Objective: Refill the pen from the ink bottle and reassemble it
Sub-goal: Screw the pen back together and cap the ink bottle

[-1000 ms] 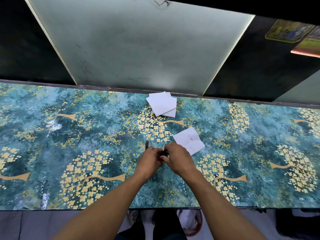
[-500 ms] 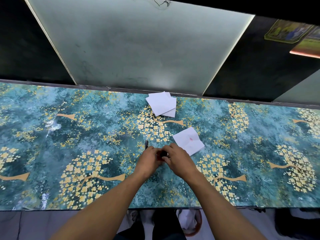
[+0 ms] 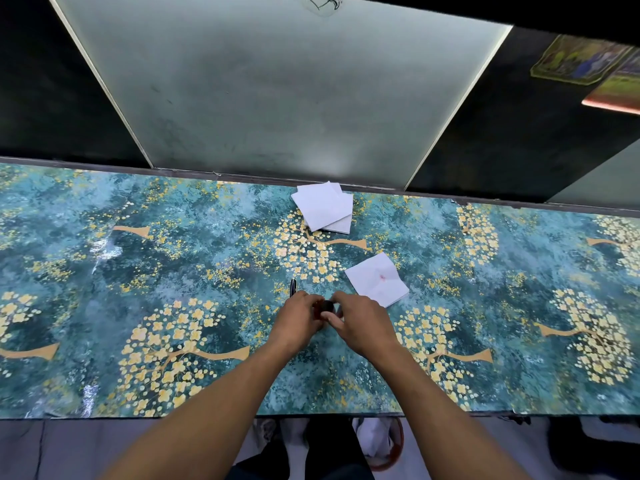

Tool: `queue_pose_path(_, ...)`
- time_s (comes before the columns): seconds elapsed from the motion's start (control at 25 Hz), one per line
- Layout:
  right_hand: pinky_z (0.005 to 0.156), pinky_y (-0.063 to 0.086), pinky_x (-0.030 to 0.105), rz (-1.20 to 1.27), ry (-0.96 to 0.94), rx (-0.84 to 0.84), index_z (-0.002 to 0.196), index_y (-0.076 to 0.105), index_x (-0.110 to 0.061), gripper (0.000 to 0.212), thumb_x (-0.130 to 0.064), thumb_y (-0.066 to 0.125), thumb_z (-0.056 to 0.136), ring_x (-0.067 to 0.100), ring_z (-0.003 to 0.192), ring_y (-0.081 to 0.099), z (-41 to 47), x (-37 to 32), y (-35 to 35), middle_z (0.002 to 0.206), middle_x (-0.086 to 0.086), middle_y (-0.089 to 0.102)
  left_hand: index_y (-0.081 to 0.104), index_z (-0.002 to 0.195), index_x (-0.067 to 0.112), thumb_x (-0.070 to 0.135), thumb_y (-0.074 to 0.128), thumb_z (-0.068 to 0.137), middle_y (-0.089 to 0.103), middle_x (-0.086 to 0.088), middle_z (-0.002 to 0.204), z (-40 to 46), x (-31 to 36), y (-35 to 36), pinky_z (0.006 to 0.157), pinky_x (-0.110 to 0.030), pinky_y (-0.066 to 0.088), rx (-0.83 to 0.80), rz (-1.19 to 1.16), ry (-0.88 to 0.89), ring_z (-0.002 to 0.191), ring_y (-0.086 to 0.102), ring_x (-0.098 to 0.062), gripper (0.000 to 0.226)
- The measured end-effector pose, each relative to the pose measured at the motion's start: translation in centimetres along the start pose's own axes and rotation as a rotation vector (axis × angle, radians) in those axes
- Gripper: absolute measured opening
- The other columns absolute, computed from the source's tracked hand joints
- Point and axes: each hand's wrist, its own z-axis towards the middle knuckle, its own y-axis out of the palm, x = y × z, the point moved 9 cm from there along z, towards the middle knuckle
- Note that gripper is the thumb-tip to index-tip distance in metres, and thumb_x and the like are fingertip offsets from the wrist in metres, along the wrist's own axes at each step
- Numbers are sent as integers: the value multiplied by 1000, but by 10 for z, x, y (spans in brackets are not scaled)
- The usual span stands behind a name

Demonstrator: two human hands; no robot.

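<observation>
Fingers on ink bottle, floral tabletop

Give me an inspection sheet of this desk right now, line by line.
Surface: table covered in a teal sheet printed with yellow blossoms.
Job's things: ink bottle, small and dark, mostly hidden between the hands; pen lying just beyond the left hand.
Clutter: stack of white papers at the far edge; single paper with a faint red mark.
Grippers: left hand and right hand both grip the bottle.
Cables: nothing seen.
Surroundings: frosted panel behind the table; dark walls.
</observation>
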Motion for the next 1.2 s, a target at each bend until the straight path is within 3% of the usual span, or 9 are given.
queue_pose_path(0.08, 70, 54, 36, -58, 37, 23, 108, 63, -25, 35, -56, 55, 96, 24, 93, 68, 2, 6, -2, 101, -2, 72, 65, 123, 25, 24, 75, 81, 59, -2, 109, 0, 0, -1, 84, -36, 49, 8, 9, 1, 98, 59, -23, 43)
queue_pose_path(0.28, 73, 54, 40, 44, -64, 11, 141, 45, -33, 47, -36, 61, 97, 26, 106, 63, -1, -5, 2, 127, -2, 56, 65, 121, 22, 24, 75, 81, 59, -3, 109, 0, 0, -1, 84, -34, 48, 9, 4, -13, 97, 59, -23, 42)
queue_pose_path(0.44, 71, 53, 42, 47, -29, -8, 120, 55, -25, 25, -37, 59, 98, 31, 97, 64, 6, -6, 5, 111, 3, 62, 67, 119, 23, 21, 73, 82, 59, -4, 106, 0, 2, -1, 82, -36, 49, 1, -3, -5, 93, 60, -24, 37)
queue_pose_path(0.6, 67, 47, 38, -33, 55, 13, 105, 57, -19, 36, -53, 58, 95, 32, 94, 65, 11, -4, 2, 102, 7, 68, 69, 115, 26, 19, 67, 83, 60, -4, 104, 0, 3, -3, 81, -38, 51, 10, 4, 5, 93, 60, -24, 33)
queue_pose_path(0.68, 69, 47, 38, -45, 78, 39, 113, 58, -20, 44, -59, 57, 93, 31, 96, 65, 8, -1, -1, 108, 6, 66, 69, 114, 26, 20, 68, 83, 61, -4, 105, 0, 3, -2, 82, -38, 51, 7, 5, 5, 94, 61, -25, 32)
queue_pose_path(0.8, 78, 53, 41, 39, 6, -6, 135, 49, -27, 49, -51, 61, 94, 30, 107, 63, 2, -5, 3, 123, 2, 59, 67, 119, 25, 20, 70, 83, 61, -4, 109, 0, 1, -3, 84, -38, 51, 12, 15, 0, 97, 61, -24, 37)
queue_pose_path(0.92, 73, 54, 38, 32, 41, -15, 112, 62, -25, 32, -52, 59, 94, 28, 97, 67, 1, 2, 4, 107, 1, 70, 67, 118, 25, 21, 73, 81, 60, -4, 108, 0, 0, -1, 84, -35, 49, 8, 7, -4, 97, 59, -24, 37)
queue_pose_path(1.0, 69, 52, 35, -35, 102, 8, 104, 67, -25, 34, -56, 58, 94, 26, 91, 69, 0, 8, 0, 98, 1, 73, 68, 117, 25, 21, 75, 80, 61, -4, 108, 0, 0, -1, 83, -34, 48, 5, 15, -1, 98, 59, -24, 38)
queue_pose_path(1.2, 83, 54, 43, 110, -25, -59, 143, 44, -33, 52, -34, 64, 95, 28, 109, 63, -1, -3, 11, 129, -1, 56, 67, 116, 21, 25, 76, 81, 60, -4, 107, 0, 0, -3, 81, -31, 45, 18, -7, -7, 96, 59, -24, 37)
